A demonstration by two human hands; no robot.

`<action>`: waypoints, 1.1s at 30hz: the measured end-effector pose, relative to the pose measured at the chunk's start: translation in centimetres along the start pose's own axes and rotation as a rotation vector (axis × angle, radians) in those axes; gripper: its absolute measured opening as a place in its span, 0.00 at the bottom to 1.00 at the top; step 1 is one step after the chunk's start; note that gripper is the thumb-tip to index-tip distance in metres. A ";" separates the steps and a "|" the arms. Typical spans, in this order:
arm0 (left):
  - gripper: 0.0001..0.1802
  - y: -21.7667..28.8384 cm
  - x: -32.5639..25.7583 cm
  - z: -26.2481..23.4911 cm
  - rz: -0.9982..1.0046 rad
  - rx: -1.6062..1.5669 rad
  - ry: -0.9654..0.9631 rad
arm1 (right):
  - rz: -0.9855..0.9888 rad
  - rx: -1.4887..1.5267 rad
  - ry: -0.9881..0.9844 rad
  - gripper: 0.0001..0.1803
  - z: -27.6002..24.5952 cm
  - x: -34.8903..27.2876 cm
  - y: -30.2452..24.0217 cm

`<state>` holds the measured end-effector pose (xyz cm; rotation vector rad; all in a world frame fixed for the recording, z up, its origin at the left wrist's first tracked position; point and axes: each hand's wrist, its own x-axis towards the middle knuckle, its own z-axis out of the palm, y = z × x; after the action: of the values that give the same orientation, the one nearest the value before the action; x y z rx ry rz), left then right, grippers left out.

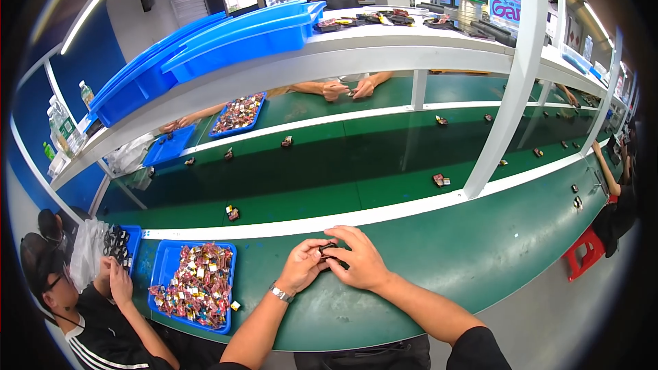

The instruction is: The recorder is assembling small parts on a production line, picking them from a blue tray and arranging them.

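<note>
Over the green tabletop (411,260), my two hands meet around a small black part (330,249). My left hand (304,265), with a metal-banded watch on its wrist, pinches the part from the left. Closed on it from the right and above is my right hand (360,260), its fingers covering much of the part, so its exact kind is hidden. Left of my left forearm lies a blue tray (233,267) heaped with small reddish pieces bearing white and yellow bits. One such loose piece (236,305) rests just outside the tray's right edge.
Beyond a white rail (301,222), a dark green belt (329,185) carries scattered small parts. A white post (504,89) rises at right, supporting a shelf with blue bins (240,41). A co-worker (103,322) sits close at left; another person's hands (349,88) work across the belt.
</note>
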<state>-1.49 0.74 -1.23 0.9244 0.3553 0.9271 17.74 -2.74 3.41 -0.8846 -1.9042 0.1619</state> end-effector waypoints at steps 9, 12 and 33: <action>0.14 0.2 0.1 0.2 0.016 -0.040 -0.029 | 0.142 0.154 0.021 0.12 0.8 -0.6 0.4; 0.14 0.1 0.0 0.5 0.019 -0.048 -0.025 | 0.190 0.207 0.015 0.13 1.1 -0.5 0.3; 0.17 -0.1 0.0 0.2 -0.033 -0.024 0.119 | -0.060 -0.136 0.051 0.14 0.9 0.1 0.2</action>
<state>-1.30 0.64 -1.15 0.8413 0.4591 0.9560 17.07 -2.36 2.95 -0.9121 -1.9090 -0.0269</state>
